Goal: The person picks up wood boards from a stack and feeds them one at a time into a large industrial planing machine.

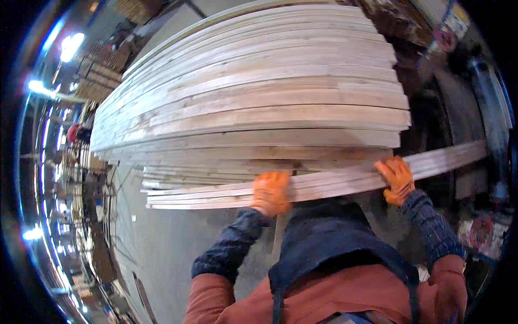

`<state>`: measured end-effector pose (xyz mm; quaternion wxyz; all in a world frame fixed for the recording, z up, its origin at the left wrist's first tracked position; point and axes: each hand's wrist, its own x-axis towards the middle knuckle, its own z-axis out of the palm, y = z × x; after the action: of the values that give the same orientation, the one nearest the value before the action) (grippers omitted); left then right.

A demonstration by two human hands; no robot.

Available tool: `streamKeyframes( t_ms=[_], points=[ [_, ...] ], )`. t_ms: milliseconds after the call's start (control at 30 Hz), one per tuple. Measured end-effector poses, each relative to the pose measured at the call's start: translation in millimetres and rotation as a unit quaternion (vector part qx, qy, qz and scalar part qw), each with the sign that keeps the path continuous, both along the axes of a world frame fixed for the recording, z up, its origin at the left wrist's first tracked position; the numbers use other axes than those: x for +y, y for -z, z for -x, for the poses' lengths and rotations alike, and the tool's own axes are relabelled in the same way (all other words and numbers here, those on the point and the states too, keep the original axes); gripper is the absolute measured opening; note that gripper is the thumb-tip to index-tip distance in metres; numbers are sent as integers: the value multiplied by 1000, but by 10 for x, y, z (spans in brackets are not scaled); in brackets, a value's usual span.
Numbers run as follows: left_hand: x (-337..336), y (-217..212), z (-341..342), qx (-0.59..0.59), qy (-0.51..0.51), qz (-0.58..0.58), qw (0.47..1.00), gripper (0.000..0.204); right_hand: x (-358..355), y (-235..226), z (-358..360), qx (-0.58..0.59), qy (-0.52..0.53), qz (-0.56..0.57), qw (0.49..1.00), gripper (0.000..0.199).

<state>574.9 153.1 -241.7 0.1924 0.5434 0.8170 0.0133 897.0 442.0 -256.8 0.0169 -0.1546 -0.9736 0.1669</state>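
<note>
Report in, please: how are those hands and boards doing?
Left hand, right hand: both gloved, gripping narrow boards. Right end higher in view. Lumber stack just beyond.

Markings: none legible.
No lettering, label, number or sign can be read on any surface in the head view.

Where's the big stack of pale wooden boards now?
In the head view, the stack of pale wooden boards fills the upper middle, beyond the long narrow wooden strips held by the orange-gloved left hand and right hand.
</note>
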Motion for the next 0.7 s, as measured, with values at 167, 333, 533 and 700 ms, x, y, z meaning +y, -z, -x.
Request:
streamKeyframes(
  t_ms=[167,333,533,700],
  points=[
    [294,33,-478,-33,30,-102,994,94,-560,13,656,-2,-99,-30,995,92],
    [-35,96,-169,-25,6,-229,973,102,-215,105,566,-49,-38,-62,996,93],
    [-1264,-183,1134,19,14,-104,994,107,213,101,-52,-114,57,-109,986,100],
    [-1197,-161,1327,74,-34,-53,995,99,29,-61,116,-68,84,-101,989,100]
  ],
)
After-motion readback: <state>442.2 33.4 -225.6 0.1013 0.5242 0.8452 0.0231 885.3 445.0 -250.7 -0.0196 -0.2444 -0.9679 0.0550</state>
